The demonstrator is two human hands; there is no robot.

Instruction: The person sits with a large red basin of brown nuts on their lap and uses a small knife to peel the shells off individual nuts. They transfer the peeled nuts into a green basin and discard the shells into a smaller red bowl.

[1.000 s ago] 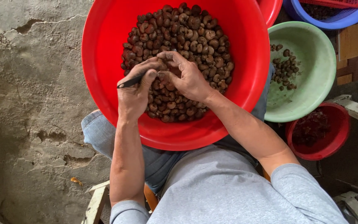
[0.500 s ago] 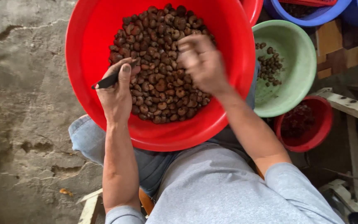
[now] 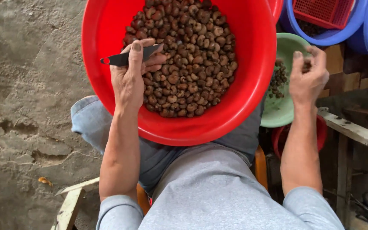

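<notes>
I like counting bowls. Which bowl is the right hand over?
The green bowl. The right hand hangs above it, beside the big red bowl full of brown nuts; the blue tubs sit farther away.

My left grip (image 3: 128, 79) holds a black tool (image 3: 126, 57) over brown nuts (image 3: 184, 55) in the bright red basin (image 3: 252, 85), beside a pale green bowl (image 3: 284, 113), blue tubs (image 3: 320, 38) with a red mesh basket (image 3: 324, 12), my grey shirt (image 3: 209, 196), and the mottled grey floor (image 3: 26, 106).

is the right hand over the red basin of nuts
No, the right hand is off to the side above the green bowl, clear of the red basin.
</notes>
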